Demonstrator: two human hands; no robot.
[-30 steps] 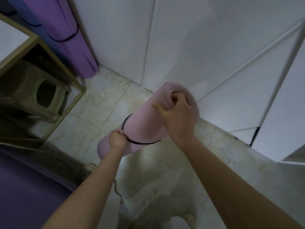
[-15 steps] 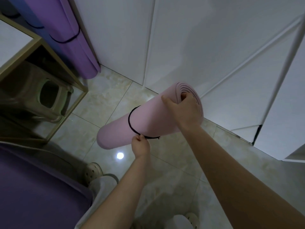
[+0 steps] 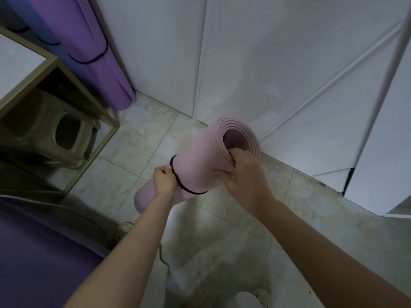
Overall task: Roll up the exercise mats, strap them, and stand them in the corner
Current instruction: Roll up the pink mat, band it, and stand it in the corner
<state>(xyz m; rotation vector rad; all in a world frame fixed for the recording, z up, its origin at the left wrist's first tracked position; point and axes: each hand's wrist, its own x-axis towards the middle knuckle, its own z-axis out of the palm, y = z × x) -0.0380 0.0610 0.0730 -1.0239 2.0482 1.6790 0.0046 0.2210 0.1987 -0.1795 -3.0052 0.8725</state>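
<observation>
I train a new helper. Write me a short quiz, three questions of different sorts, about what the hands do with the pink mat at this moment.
1. Fill in: the right hand grips the pink mat at its open ____.
2. Which hand pinches the strap that runs round the pink mat? A) left hand B) right hand
3. True or false: the pink mat stands upright in the corner.

Key: 1 end; 2 A; 3 false, it is tilted and held in both hands.
</observation>
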